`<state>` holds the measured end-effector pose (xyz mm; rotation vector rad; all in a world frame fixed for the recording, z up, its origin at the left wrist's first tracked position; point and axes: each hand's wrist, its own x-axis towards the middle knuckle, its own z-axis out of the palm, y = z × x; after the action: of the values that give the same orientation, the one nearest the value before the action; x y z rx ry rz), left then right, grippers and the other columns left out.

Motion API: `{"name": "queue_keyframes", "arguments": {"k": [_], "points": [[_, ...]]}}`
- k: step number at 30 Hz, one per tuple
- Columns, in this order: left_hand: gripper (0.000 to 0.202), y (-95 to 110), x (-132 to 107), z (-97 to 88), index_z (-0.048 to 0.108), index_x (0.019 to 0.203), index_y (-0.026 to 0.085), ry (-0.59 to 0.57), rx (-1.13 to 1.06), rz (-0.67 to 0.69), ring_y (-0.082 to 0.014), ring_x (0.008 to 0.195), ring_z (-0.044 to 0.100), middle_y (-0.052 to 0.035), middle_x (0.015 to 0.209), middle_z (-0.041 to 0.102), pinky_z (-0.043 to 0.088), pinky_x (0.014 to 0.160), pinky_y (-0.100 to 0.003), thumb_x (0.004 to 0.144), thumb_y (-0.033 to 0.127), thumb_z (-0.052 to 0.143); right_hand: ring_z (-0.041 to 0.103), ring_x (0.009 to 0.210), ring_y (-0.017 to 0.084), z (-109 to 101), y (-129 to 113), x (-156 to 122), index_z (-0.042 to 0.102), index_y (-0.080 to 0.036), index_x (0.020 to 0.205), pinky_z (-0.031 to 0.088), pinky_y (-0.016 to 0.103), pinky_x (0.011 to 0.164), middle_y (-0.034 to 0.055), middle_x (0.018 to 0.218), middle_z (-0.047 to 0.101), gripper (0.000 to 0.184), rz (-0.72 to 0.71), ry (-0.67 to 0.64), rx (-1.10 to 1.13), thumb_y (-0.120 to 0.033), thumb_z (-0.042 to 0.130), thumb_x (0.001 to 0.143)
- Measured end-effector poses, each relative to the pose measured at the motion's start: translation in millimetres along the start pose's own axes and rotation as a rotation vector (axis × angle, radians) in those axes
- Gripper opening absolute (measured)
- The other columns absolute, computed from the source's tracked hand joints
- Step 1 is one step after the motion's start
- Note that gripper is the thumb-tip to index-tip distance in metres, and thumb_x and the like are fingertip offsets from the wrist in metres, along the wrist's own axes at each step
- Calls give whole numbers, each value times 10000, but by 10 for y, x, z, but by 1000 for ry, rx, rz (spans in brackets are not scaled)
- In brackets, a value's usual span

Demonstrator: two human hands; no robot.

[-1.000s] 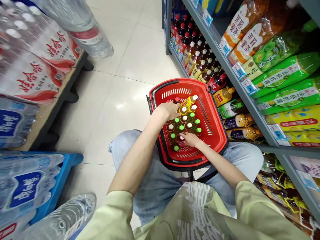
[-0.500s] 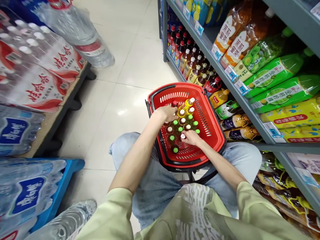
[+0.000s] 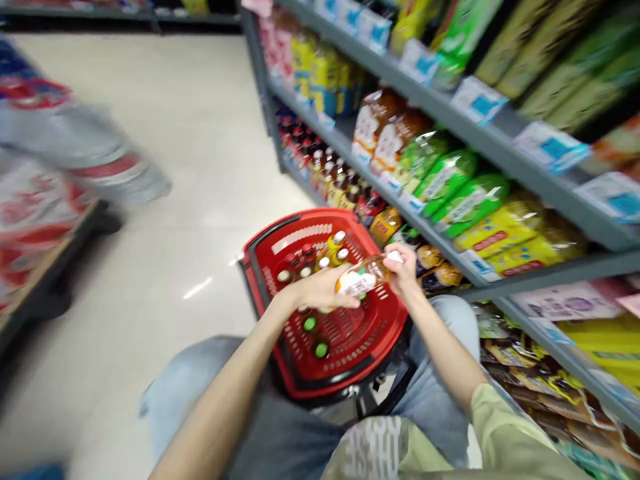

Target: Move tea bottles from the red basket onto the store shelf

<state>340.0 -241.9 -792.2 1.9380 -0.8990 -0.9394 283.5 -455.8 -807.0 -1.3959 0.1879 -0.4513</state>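
Both of my hands are on one bottle of tea with a white and orange label, tilted above the basket. My right hand grips it around the neck, just below the white cap. At its base, my left hand is closed around the bottle, with some fingers hidden behind it. Below is a red shopping basket between my knees. Inside it stand several bottles with green, white and red caps, among them a yellow-labelled bottle near the far side.
Close on the right runs a grey shelf rack with large drink bottles and price tags. Small bottles line its low far shelf. To the left, blurred, are packs of bottled water on a pallet and a large water jug.
The bottle of tea has come up out of the basket into both hands and now lies tilted. My view has turned to the right, showing more of the shelves.
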Motion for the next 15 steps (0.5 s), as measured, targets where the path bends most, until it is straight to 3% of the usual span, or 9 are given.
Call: {"name": "queue_keyframes", "arguments": {"k": [2,4,6,8,10,15], "points": [[728,72,76,89,586,1309,204,74,-77,-13,-219,759,691,-34,937,767,541,682,-287,660,434,823,378,495,97,-30,-57,105,605,-206,638,275,229,470,-50,553,473,267,48,83,128,-395,757,526],[722,106,193,136,577,1321,242,147,-162,22,-227,844,699,-31,1041,759,560,777,-311,657,367,832,358,481,95,-110,-85,236,607,-199,625,266,231,464,-51,538,451,248,67,103,206,-379,744,521],[706,142,324,173,572,1333,252,116,-222,99,-258,1071,677,-51,1202,724,530,957,-344,683,360,825,346,477,91,-244,-119,359,611,-190,614,245,228,463,-46,536,454,229,35,106,256,-365,737,536],[690,198,423,250,574,1336,233,66,-248,135,-278,1120,662,-72,1220,718,506,1012,-370,697,354,806,367,486,96,-406,-174,431,621,-183,602,256,229,472,-33,545,486,214,-17,131,271,-358,731,547],[709,255,476,382,576,1335,216,16,-222,131,-294,1110,662,-89,1205,722,502,1018,-390,679,354,807,383,484,103,-556,-230,451,630,-178,574,267,234,476,-19,538,518,198,-65,189,249,-352,721,554],[618,265,454,781,632,1232,198,121,-192,75,-335,1071,657,-116,1133,725,507,1000,-439,694,468,772,376,486,110,-646,-209,426,596,-179,497,276,251,487,-2,504,516,301,-96,353,149,-411,726,637]]}}
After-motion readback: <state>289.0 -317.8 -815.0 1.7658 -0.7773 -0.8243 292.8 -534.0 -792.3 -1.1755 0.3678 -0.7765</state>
